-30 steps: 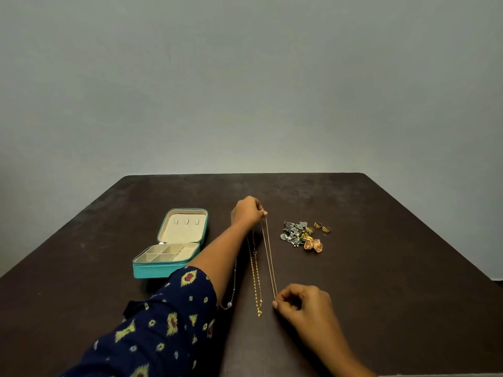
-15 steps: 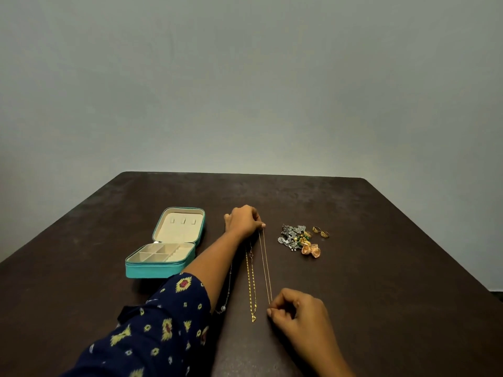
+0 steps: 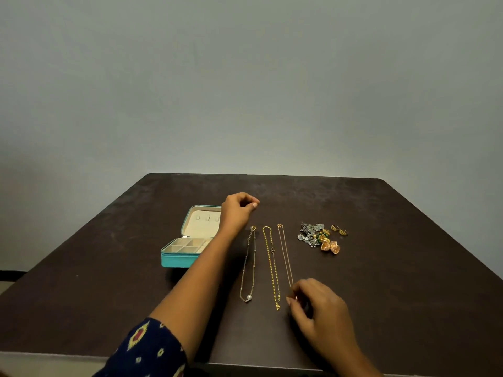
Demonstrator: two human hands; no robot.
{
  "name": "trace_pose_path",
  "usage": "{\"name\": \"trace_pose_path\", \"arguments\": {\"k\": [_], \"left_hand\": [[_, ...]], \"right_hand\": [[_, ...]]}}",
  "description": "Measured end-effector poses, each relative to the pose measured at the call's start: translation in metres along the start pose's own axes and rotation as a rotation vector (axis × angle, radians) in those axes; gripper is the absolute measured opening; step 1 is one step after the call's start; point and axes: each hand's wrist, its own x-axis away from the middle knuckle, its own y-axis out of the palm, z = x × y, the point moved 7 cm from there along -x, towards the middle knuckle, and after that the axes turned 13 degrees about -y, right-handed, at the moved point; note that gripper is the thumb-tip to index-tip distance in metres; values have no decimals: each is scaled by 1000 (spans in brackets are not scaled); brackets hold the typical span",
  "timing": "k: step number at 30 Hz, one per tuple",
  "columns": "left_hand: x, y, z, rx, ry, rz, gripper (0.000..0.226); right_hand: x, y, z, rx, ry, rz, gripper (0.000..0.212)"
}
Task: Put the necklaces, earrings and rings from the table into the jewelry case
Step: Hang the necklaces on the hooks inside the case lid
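While R hand (image 3: 318, 306) pinches lower end of thin gold chain (image 3: 285, 254), laid straight on table (image 3: 394, 281), and L hand (image 3: 238, 210) hovers curled, empty, past its clasp: best lift by both ends, carry taut to open teal jewelry case (image 3: 177, 261) at L, clear of adj. yellow necklace (image 3: 270, 268).

The left hand (image 3: 238, 210) has let go of the far end of the thin plain gold chain necklace (image 3: 285, 254), now lying flat on the dark brown bench (image 3: 394, 281), and moved toward the far edge.
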Motion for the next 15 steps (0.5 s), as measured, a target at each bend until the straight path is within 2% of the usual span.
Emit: {"name": "trace_pose_path", "arguments": {"k": [2,6,11,15], "left_hand": [[-2,-10,5,-1,-11,-17,8],[-10,-14,13,-169,-25,-48,9],[-29,2,9,-563,-28,-99,12],[-34,17,1,-779,-12,-199,19]], "right_hand": [[-1,5,-19,149,-156,-36,6],[-3,21,-44,194,-334,-31,8],[-12,42,-47,167,-310,-99,16],[-17,48,-49,188,-318,-128,16]]}}
